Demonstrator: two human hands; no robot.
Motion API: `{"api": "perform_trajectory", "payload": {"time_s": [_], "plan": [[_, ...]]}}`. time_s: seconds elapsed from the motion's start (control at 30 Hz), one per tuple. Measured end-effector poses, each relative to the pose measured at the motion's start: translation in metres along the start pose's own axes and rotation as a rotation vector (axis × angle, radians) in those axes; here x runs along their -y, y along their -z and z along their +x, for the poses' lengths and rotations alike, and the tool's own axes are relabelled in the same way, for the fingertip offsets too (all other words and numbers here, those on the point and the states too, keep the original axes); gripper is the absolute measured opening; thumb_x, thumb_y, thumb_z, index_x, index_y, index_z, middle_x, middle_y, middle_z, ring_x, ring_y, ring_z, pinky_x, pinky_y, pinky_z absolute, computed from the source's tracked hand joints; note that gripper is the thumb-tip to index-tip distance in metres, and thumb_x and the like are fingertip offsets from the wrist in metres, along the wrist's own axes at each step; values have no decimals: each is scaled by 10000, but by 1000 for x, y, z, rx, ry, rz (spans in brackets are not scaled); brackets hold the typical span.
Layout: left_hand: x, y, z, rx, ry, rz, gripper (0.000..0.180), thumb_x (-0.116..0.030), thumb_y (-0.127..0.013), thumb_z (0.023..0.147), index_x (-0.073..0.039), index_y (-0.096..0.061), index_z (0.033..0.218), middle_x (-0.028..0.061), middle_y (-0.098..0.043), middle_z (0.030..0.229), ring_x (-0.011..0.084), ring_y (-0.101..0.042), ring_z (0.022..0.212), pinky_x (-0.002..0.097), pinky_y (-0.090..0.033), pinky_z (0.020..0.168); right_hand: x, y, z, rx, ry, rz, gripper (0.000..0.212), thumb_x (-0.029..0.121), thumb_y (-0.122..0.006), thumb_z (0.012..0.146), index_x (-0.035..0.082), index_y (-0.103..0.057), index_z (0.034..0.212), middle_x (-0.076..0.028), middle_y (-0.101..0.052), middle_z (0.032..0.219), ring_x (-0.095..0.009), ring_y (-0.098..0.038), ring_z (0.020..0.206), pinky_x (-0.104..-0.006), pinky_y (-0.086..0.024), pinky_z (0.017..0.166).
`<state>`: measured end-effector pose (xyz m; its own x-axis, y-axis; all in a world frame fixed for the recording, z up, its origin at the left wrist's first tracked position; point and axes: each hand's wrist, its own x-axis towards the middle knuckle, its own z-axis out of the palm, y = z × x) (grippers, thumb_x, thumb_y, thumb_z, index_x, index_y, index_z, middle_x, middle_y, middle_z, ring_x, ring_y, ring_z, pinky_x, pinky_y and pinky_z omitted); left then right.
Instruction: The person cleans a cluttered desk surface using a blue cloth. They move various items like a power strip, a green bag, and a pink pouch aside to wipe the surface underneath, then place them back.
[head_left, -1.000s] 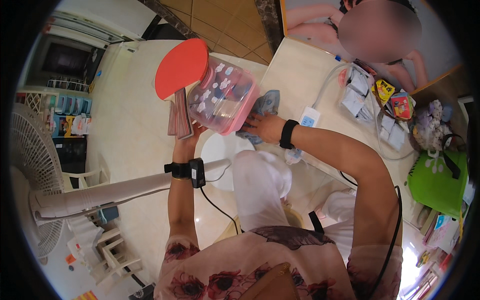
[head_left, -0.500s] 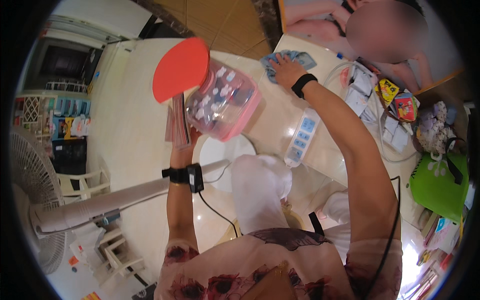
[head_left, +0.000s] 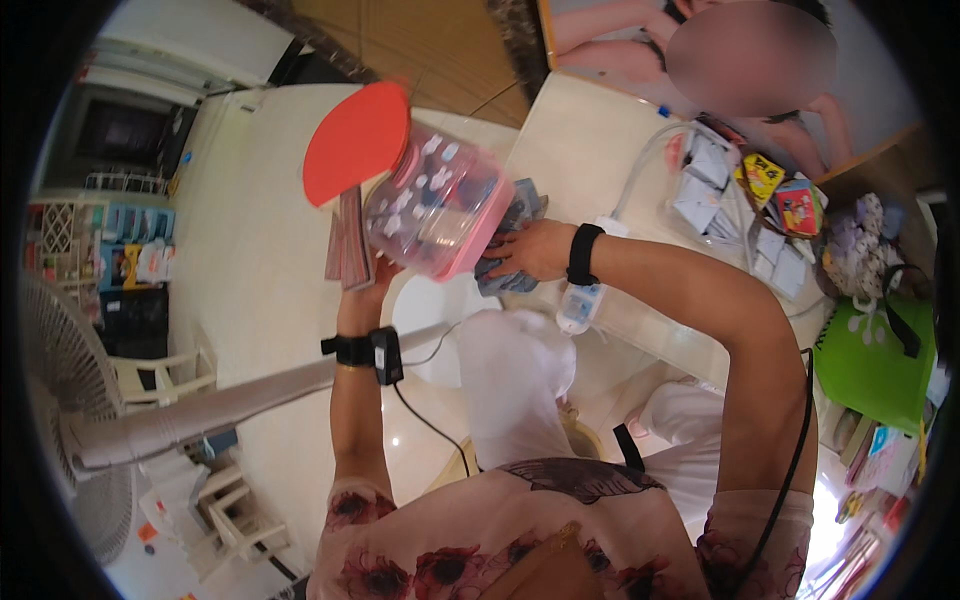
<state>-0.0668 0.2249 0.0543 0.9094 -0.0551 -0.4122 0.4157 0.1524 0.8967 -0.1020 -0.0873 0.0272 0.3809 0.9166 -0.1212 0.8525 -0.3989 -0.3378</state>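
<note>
A red table tennis bat (head_left: 355, 145) and a clear pink-edged plastic container (head_left: 425, 200) with white and purple patterns are held up by my left hand (head_left: 370, 292). Its fingers are mostly hidden behind the bat's handle and the container. Small items show through the container's wall. On the table, my right hand (head_left: 535, 250) grips a crumpled grey-blue cloth (head_left: 505, 283), close against the container's right side. The white power strip (head_left: 578, 310) lies just below my right wrist, partly covered by my forearm.
The pale table (head_left: 585, 130) bears a grey cable (head_left: 640, 165), white packets (head_left: 705, 185) and small coloured boxes (head_left: 798, 205) on the right. A green bag (head_left: 875, 365) is at far right. A fan's pale pole (head_left: 230, 395) crosses at left, its round white base (head_left: 425, 340) below my hands.
My right hand has drawn the cloth left and nearer, from the table's far part to beside the container. My left hand with bat and container has barely moved.
</note>
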Motion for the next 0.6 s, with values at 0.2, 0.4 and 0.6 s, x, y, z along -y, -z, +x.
{"api": "perform_trajectory", "payload": {"time_s": [0.2,0.4,0.6], "plan": [[-19,-42,-21,39,34,-73,417,-420,-494,901,-142,-493,1212,39,-587,1115,187,-594,948,386,-532,739,-69,24,-46,-184,-676,-84,558,186,-493,802,108,-381,1343,-129,-338,1417,-308,-379,1260,-425,-429,923],[-1,-79,4,180,154,-204,388,-393,-524,899,-150,-495,1201,36,-580,1112,178,-595,952,362,-543,731,-148,22,-47,-411,-1274,-38,546,225,-430,851,24,-339,1350,-207,-284,1429,-375,-375,1248,-444,-441,908],[39,-81,39,302,172,-236,313,-237,-608,870,-136,-515,1151,39,-565,1086,213,-573,913,405,-530,726,-152,16,-33,-399,-1766,65,491,200,-429,857,-81,-444,1260,-286,-336,1375,-440,-397,1219,-546,-400,907]]}}
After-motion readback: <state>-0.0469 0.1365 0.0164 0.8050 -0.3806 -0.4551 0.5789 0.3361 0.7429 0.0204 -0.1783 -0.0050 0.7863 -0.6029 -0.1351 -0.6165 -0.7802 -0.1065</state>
